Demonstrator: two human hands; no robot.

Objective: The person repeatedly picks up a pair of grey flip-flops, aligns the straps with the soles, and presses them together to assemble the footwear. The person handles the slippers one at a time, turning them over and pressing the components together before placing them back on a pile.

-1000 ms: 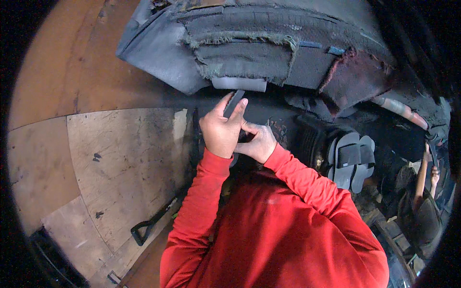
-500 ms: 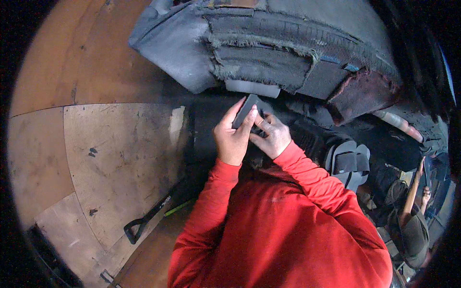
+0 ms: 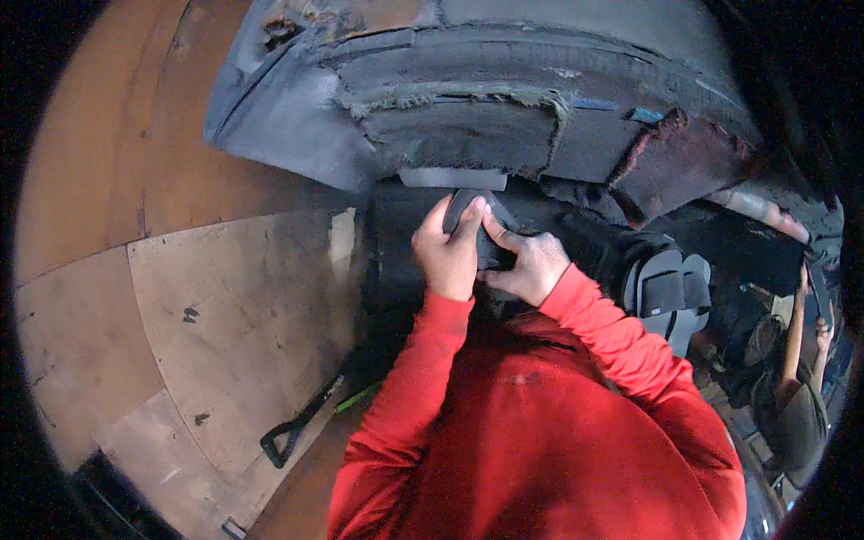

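Both hands hold a small dark grey pad just below the worn grey car body panel. Left hand fingers wrap its left edge; right hand fingers pinch its lower right. A black-handled tool lies on the plywood floor.

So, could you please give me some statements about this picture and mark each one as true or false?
1. Both hands hold one dark flat piece. True: the left hand and the right hand grip it together.
2. The person wears blue sleeves. False: the sleeves are red.
3. A black-handled tool lies on the wooden boards to the person's left. True.
4. The grey sandals sit on the person's left. False: they are on the right.
5. The big grey worn object lies behind the person. False: it lies ahead of the hands.
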